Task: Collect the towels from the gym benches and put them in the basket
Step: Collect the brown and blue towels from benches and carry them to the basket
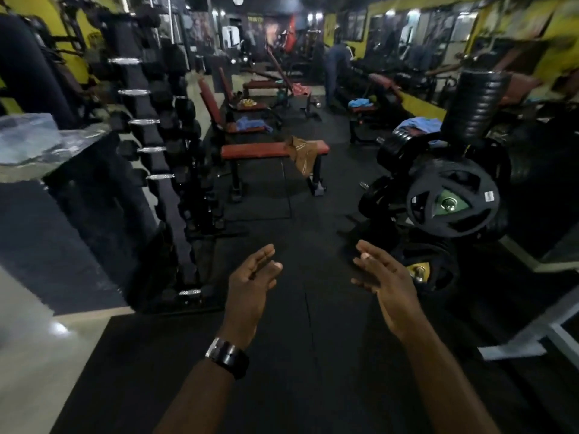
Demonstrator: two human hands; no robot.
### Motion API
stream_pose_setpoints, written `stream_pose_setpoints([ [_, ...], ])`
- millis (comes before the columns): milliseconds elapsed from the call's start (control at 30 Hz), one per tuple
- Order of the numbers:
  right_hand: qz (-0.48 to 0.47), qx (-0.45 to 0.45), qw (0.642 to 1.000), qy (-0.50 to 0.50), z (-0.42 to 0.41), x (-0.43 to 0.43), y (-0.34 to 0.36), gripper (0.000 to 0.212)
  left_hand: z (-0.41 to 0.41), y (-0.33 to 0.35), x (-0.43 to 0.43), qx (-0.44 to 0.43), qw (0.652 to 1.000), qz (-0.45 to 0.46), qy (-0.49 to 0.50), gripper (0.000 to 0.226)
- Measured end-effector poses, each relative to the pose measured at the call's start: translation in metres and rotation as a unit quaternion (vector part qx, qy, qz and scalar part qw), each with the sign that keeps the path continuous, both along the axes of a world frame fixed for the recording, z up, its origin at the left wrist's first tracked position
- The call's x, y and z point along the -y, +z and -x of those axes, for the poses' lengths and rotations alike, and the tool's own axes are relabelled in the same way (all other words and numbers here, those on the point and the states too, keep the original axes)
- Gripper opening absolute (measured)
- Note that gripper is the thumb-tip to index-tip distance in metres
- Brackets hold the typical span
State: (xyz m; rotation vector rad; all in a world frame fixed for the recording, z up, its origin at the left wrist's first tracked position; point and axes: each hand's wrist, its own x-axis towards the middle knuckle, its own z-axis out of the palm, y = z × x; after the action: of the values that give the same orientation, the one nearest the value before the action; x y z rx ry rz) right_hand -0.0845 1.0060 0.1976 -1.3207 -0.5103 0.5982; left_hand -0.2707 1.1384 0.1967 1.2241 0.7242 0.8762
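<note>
A brown towel (303, 155) hangs over the right end of the nearest red flat bench (253, 151), straight ahead of me. Behind it a blue towel (250, 124) lies on a red incline bench (219, 115), and a yellow cloth (247, 103) on the bench after that. Further blue towels sit on the right: one (361, 103) on a far bench, another (419, 124) beside the weight plates. An orange towel (300, 88) lies farther back. My left hand (255, 278) and my right hand (385, 277) are held out in front, both empty with fingers apart. No basket is in view.
A dumbbell rack (163, 158) runs along the left. Stacked black weight plates (451, 202) crowd the right. A black rubber floor aisle (300, 333) lies between them. A person (336, 70) bends over a bench at the far back. A white metal frame (545, 324) stands at lower right.
</note>
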Motion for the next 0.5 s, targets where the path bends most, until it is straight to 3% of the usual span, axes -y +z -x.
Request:
stream_pose_setpoints([
  [200,-0.005,-0.011,1.000,-0.020,-0.106,-0.137,-0.021,0.026,-0.105,-0.013,-0.137,-0.013,1.000,-0.011,0.008,0.038],
  [500,-0.045,-0.006,0.999,-0.011,-0.289,-0.359,0.037,0.028,-0.286,0.034,-0.348,0.009,0.999,-0.051,0.016,0.037],
])
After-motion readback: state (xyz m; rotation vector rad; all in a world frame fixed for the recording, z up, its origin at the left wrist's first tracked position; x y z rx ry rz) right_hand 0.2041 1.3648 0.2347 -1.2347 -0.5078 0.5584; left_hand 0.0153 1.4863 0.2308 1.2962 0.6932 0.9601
